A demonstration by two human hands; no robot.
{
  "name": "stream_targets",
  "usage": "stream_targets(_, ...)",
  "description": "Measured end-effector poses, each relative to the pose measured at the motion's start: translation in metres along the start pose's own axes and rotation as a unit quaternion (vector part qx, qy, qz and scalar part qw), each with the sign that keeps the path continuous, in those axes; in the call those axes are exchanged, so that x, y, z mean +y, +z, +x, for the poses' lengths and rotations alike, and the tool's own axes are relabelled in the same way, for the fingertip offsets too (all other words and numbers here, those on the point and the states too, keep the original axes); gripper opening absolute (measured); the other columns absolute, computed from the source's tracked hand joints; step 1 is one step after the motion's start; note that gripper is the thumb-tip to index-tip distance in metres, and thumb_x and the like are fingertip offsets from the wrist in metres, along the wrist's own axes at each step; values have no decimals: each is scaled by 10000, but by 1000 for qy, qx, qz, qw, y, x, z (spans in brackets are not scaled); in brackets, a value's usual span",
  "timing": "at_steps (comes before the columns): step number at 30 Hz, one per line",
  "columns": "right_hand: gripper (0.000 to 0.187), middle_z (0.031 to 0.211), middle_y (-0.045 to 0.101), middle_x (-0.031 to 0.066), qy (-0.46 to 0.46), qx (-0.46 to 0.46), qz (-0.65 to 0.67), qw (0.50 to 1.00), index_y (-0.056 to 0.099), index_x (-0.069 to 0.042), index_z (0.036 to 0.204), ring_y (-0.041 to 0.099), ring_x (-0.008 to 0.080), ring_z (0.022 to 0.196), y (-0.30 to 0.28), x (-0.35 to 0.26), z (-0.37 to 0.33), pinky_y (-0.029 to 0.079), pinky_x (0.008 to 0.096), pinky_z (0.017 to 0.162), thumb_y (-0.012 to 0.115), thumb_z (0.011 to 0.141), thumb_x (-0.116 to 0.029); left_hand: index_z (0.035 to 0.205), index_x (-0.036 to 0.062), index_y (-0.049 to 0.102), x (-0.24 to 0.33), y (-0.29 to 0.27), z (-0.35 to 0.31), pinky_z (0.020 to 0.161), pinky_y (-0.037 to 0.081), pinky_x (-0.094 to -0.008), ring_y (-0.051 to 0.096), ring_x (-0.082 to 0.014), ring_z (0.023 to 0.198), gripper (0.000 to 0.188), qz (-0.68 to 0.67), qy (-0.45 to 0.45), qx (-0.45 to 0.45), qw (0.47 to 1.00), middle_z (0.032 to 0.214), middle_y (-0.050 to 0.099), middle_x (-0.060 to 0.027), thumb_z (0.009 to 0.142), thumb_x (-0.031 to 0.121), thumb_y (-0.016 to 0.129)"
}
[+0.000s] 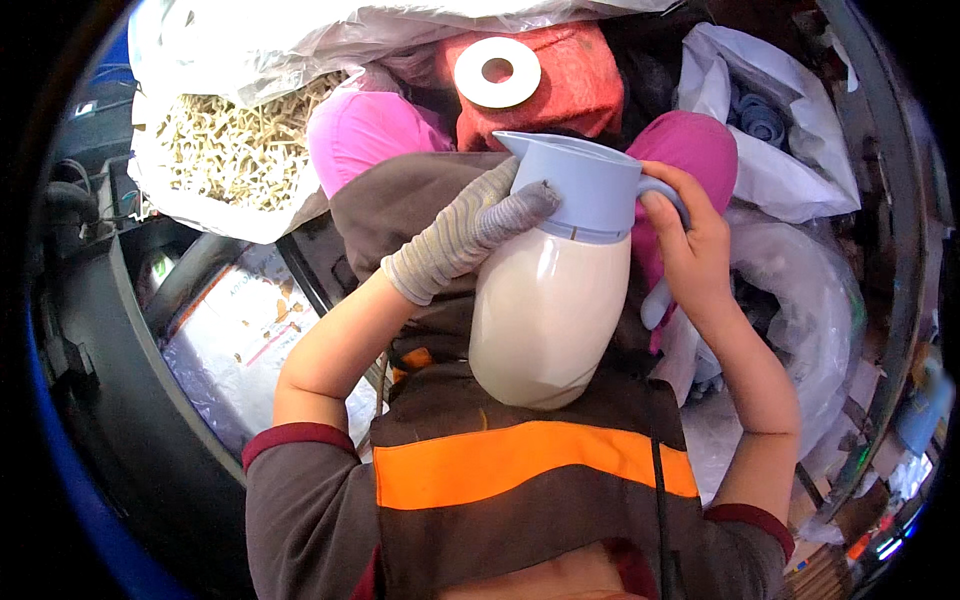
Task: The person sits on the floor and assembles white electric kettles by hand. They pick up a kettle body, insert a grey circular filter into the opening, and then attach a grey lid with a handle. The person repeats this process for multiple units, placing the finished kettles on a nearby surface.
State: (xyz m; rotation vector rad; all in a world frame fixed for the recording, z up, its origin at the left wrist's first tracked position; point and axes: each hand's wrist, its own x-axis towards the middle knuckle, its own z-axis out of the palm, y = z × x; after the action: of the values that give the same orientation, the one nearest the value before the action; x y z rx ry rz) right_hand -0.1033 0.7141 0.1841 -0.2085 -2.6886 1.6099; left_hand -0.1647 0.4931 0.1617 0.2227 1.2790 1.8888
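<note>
A vacuum jug (552,315) stands nearly upright over my lap, tilted a little, with a glossy cream body and a pale blue-grey collar and spout. My left hand (480,225), in a striped grey knit glove, is wrapped round the left side of the collar, its thumb lying across the front. On the right, my bare right hand (690,230) grips the upper bend of the jug's blue-grey handle (664,192), thumb in front and fingers behind. The handle's lower end shows below that hand. The jug's base rests against my brown apron (530,465) with its orange band.
Ahead, a white ring-shaped disc (497,72) lies on a red cloth-covered block (585,80). Left of it is a sack (245,150) of small beige parts. At right are a white bag (800,150) with blue-grey parts and a clear plastic bag (810,310). A black frame (150,370) stands left.
</note>
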Motion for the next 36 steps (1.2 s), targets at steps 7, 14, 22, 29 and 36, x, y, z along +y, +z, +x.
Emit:
stream_targets(7,243,962,647,143,-31,-9,-7,999,594,-51,1095,640,251,889,5,13,10,482,331,780,558,907,-202,1322,31,387,7,-3,6,942,393,-283,490,-137,1081,619,59,-23,-21,998,1195,518,-65,860,377,612)
stream_targets(14,309,935,646,131,22,-78,27,996,600,-38,1043,646,200,705,2,19,16,492,300,633,532,916,-311,1322,31,390,14,5,0,955,383,-289,486,-144,1095,630,37,-42,-4,998,1196,520,-70,839,356,629)
stream_targets(22,434,528,525,28,281,-264,230,893,521,-81,665,519,121,409,-54,5,30,405,235,404,537,860,-470,1266,25,477,38,-7,25,943,402,-285,526,-155,1071,508,-11,-64,-46,997,1161,563,-85,900,368,560)
stream_targets(29,445,469,454,-26,241,-48,299,922,425,-151,617,392,47,363,-105,5,34,297,198,397,564,855,-501,1274,130,483,26,-85,118,891,427,-512,512,-385,1105,852,753,15,228,617,1183,536,-213,636,673,639)
stream_targets(36,411,636,532,38,53,104,235,965,487,-90,677,428,92,496,-110,0,83,334,248,502,544,883,-441,1202,70,501,19,-81,127,859,457,-496,549,-387,1057,650,737,72,217,636,1151,519,-261,731,511,580)
